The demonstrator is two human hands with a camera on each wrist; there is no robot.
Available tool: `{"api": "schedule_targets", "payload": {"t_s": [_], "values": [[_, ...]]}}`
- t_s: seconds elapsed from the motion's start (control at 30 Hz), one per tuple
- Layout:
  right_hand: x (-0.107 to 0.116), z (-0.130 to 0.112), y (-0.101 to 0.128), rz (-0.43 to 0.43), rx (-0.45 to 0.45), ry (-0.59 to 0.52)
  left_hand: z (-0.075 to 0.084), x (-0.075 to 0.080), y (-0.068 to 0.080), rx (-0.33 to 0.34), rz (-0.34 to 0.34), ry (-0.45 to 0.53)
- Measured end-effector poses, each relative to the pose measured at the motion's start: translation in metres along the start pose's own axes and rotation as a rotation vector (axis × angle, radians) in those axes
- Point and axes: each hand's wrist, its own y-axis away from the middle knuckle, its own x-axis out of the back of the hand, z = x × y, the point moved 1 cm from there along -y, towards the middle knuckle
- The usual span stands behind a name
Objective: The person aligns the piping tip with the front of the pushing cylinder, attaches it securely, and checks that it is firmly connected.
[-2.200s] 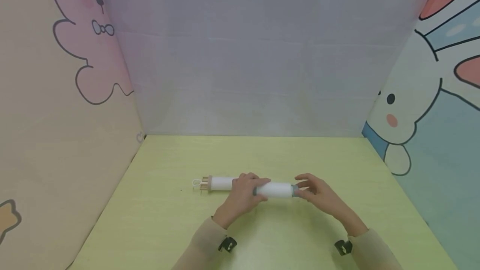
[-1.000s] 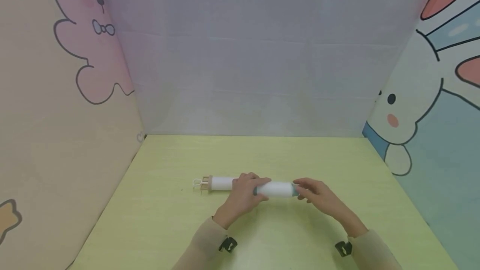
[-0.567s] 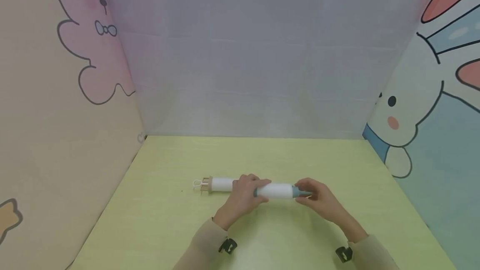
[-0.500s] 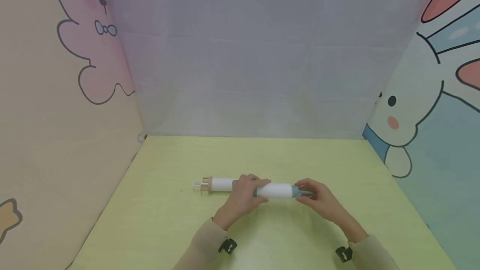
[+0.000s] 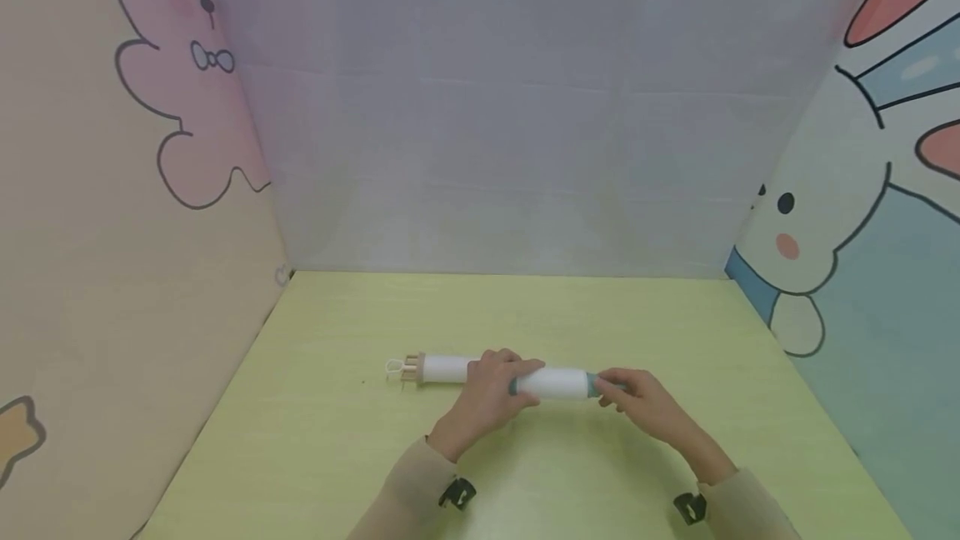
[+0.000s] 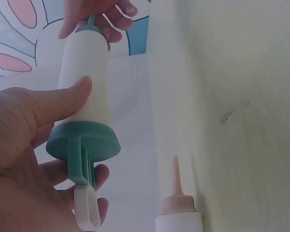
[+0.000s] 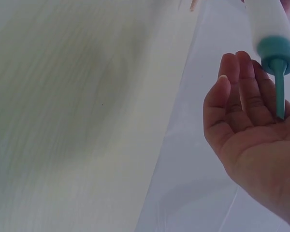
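Note:
My left hand (image 5: 487, 394) grips a white decorating syringe (image 5: 564, 383) around its barrel, thumb on top in the left wrist view. Its teal flange (image 6: 84, 140), ribbed plunger and white loop handle (image 6: 87, 208) stick out beneath that hand. At the other end my right hand (image 5: 648, 407) holds the teal nozzle (image 7: 275, 50), thumb and forefinger at its collar; the thumb is mostly cut off in the right wrist view. The thin tip (image 7: 280, 99) points into the palm, the other fingers curling loosely. The syringe lies roughly level, in front of a second one.
A second white syringe (image 5: 444, 369) with a beige collar and a white loop handle (image 5: 393, 366) lies on the yellow-green table (image 5: 337, 448), partly hidden by my left hand. Its beige nozzle (image 6: 177, 181) shows in the left wrist view. Printed walls (image 5: 847, 215) enclose the table.
My right hand's fingers have shifted around the teal nozzle, from spread apart half a second ago to closer together on it. My left hand and the second syringe stay nearly still.

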Motion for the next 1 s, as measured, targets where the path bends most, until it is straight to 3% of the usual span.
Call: {"api": "schedule_targets", "payload": {"t_s": [0.1, 0.37, 0.57, 0.73, 1.0], "values": [[-0.0012, 0.0012, 0.0009, 0.011, 0.005, -0.038, -0.0005, -0.0003, 0.0000, 0.011, -0.010, -0.005], [-0.0031, -0.0068, 0.0031, 0.069, 0.195, -0.119, -0.0003, 0.0016, -0.0008, -0.001, 0.013, 0.007], [-0.0042, -0.0065, 0.0014, 0.085, 0.225, -0.115, 0.0004, 0.0025, -0.0008, -0.001, 0.010, 0.019], [-0.0043, -0.0055, -0.0010, 0.082, 0.186, -0.093, -0.0005, 0.0023, -0.0008, 0.004, 0.003, 0.002], [-0.0037, -0.0061, -0.0019, 0.024, 0.003, -0.021, -0.0021, 0.0014, -0.0013, -0.004, 0.006, -0.002]]}}
